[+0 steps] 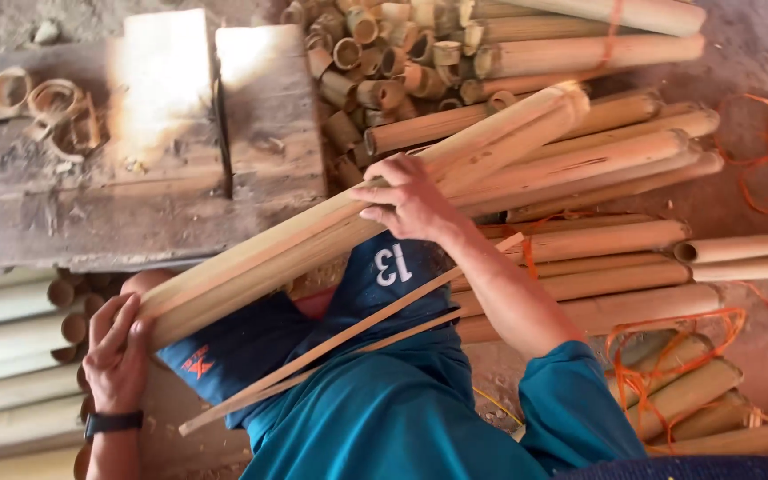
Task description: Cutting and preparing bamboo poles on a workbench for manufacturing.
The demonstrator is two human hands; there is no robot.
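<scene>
steadily now: your left hand [117, 356] cups the near end of the split bamboo bundle [357, 213] lying slantwise over your lap, your right hand [411, 203] closed over its middle; keep both grips firm so the halves stay aligned.

Long bamboo half-pole [357, 222] held slanting across centre, lower end at left, upper end at right. Left hand [117, 356] at lower end; right hand [411, 200] gripping mid-length. Thin slats [331, 347] lying on lap beneath pole. Wooden block [135, 151] behind, upper left, with bamboo rings [51, 107] on top. Heap of short cut sections [375, 62] right of block. Stacked bamboo poles [597, 249] on floor at right; further poles [11, 356] at lower left.
</scene>
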